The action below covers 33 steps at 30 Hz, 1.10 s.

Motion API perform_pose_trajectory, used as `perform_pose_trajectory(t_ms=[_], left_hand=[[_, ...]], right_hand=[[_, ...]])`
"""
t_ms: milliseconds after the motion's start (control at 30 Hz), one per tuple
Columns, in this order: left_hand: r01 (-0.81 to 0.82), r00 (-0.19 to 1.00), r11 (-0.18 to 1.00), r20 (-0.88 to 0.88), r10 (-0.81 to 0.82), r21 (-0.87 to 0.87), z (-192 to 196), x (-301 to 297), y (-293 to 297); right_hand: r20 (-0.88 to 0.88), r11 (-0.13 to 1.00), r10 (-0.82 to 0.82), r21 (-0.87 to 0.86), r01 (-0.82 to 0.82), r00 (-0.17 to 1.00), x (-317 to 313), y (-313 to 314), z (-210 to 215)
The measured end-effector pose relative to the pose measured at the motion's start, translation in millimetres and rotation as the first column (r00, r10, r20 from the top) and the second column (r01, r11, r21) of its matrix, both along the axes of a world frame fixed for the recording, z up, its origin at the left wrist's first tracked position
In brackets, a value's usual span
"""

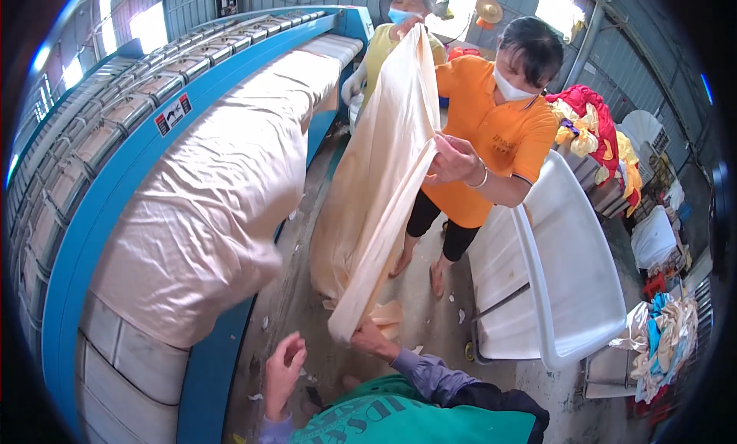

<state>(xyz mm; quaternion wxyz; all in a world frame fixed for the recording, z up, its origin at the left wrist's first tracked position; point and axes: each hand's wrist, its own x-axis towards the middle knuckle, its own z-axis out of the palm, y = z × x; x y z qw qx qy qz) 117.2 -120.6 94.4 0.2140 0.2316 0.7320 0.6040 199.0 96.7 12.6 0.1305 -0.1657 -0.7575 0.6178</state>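
The right hand (374, 338) at six o'clock pinches the low end of a cream sheet (376, 183) that runs up toward twelve. The left hand (282, 365), at seven, hangs open beside it, touching nothing. A person in an orange shirt (491, 129) at one o'clock grips the sheet's edge. At nine, a blue ironing machine (107, 206) carries more cloth (207, 206). A white cart (568, 275) stands at four.

Single head-worn fisheye view, looking down and forward from above own hands, close to them at lower edge. Faces concrete floor (430, 306), blue ironing machine (115, 198) left, white cart (568, 275) right. Edges bent.
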Motion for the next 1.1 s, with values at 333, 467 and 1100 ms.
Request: perform_pose_trajectory(t_ms=[333, 467, 1100], left_hand=[[-0.175, 0.66, 0.783, -0.662, -0.357, -0.596, 25, -3, 105], [-0.27, 0.704, 0.689, -0.626, -0.336, -0.672, -14, -41, 91], [-0.161, 0.809, 0.936, -0.585, -0.057, -0.314, -79, -47, 73]], right_hand=[[-0.187, 0.83, -0.011, -0.549, -0.095, 0.982, -10, -85, -2], [-0.038, 0.999, 0.002, 0.038, 0.0, 0.999, -21, -74, -11], [-0.5, 0.887, -0.426, -0.396, 0.239, 0.754, -67, 87, 124]])
